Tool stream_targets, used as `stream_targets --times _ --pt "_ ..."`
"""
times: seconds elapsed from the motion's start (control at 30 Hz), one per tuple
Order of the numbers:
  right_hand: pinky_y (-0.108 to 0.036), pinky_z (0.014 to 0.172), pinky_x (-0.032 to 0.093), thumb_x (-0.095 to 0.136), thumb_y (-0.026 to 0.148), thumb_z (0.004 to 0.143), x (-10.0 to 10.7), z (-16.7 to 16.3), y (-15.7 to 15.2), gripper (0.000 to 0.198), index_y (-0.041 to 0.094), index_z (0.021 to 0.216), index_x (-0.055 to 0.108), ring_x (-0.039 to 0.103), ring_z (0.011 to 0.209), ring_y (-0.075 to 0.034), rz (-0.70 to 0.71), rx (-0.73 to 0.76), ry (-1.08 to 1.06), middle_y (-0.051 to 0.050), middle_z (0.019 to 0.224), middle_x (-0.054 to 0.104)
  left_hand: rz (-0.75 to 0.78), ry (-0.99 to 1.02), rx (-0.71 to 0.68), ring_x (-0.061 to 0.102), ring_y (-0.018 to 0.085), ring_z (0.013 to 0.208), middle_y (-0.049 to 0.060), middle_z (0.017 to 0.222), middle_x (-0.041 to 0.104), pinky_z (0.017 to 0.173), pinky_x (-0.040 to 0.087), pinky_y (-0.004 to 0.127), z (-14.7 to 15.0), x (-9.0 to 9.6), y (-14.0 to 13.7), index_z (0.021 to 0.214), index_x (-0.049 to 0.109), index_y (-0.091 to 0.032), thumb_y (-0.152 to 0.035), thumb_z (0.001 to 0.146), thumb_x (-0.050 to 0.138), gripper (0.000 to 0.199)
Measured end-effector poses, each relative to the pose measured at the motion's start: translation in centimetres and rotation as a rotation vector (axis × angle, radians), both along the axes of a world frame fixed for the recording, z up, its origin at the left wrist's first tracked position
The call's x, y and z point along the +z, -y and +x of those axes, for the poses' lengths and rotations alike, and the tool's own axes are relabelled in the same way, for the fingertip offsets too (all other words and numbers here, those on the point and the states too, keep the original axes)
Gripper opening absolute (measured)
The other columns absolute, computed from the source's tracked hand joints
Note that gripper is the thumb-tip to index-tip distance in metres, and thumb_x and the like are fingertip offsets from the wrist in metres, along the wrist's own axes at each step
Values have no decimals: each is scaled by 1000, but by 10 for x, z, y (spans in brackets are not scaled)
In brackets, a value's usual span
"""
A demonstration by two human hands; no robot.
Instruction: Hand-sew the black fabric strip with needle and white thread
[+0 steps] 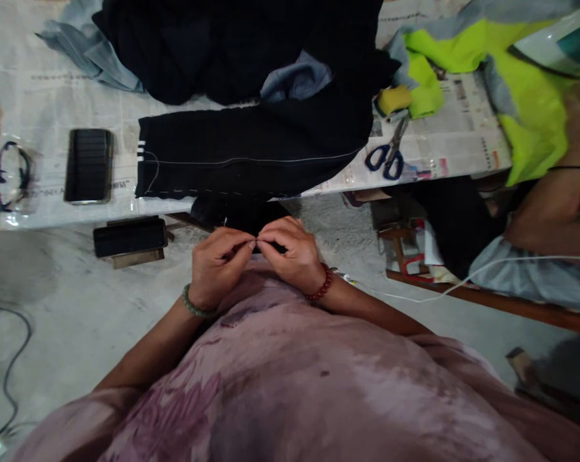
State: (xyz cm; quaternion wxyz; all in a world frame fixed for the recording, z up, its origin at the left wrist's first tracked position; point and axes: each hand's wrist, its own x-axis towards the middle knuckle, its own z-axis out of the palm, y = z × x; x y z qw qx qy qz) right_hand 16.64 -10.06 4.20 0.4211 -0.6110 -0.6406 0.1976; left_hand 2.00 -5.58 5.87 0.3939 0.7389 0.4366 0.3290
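Two pinches, ctr frame: left hand (220, 263) & right hand (294, 251), thumb-to-finger; can't tell on what. Black cloth (256, 135), upper ctr, prob. soft, light; I'd grip its hem (144, 174).

There are two hand grips (215, 263) (292, 253), two bracelets (194, 305) (323, 283), two phones (88, 165) (130, 236) and one pair of scissors (394, 147)

On the newspaper-covered surface (44, 122), a black cloth garment (256, 138) lies between a black rectangular phone (88, 165) on the left and blue-handled metal scissors (394, 145) on the right.
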Motion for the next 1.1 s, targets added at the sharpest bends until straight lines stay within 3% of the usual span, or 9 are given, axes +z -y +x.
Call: stream_targets --times 0.23,0.33,0.5,0.63,0.77,0.87,1.0,1.1 --pt "-32 81 40 57 20 78 3 -1 0 11 20 69 64 56 80 -12 -42 -15 -85 -1 79 63 -28 30 24 53 11 63 0 70 61 59 41 22 0 -1 -1 71 67 -20 -16 72 59 9" --pt "-28 77 44 59 21 76 4 0 -2 10 18 68 64 57 77 -11 -126 -1 -279 -1 78 63 -202 103 71 53 9 58 -1 68 59 54 41 21 -1 -4 -1 71 65 -18 -19 73 58 7" --pt "-24 71 46 64 29 71 0 6 -4 13 16 74 65 56 73 -9 -383 92 -712 0 77 62 -484 314 129 46 6 44 -3 54 56 42 37 17 0 -9 -3 71 61 -16 -19 72 59 3" --pt "-25 73 46 68 31 67 -2 7 -5 18 16 77 65 56 72 -9 -512 93 -964 0 76 63 -654 461 118 50 6 44 -1 62 59 35 32 15 2 -11 -3 72 57 -16 -23 73 59 7" --pt "-26 74 46 70 30 65 -2 6 -6 19 16 77 64 56 72 -8 -527 80 -994 1 76 63 -786 503 92 57 9 49 0 69 60 29 27 14 4 -8 -1 75 54 -17 -27 71 61 13" --pt "-25 73 46 70 30 64 -2 6 -6 19 16 76 63 56 71 -8 -510 54 -945 1 76 62 -862 489 80 51 5 39 -1 65 60 26 21 13 3 -5 -1 76 54 -17 -28 71 61 14" --pt "-23 67 46 69 31 65 -2 6 -6 19 16 75 62 54 64 -7 -501 50 -885 2 70 60 -857 545 112 39 1 33 -2 64 58 26 18 14 1 -3 -3 73 54 -16 -25 70 62 13" --pt "-22 66 45 70 30 64 -2 6 -7 18 16 73 62 53 64 -6 -488 35 -875 3 69 59 -832 592 149 44 2 40 -2 68 58 29 24 13 2 -5 -5 71 55 -15 -24 68 62 12"
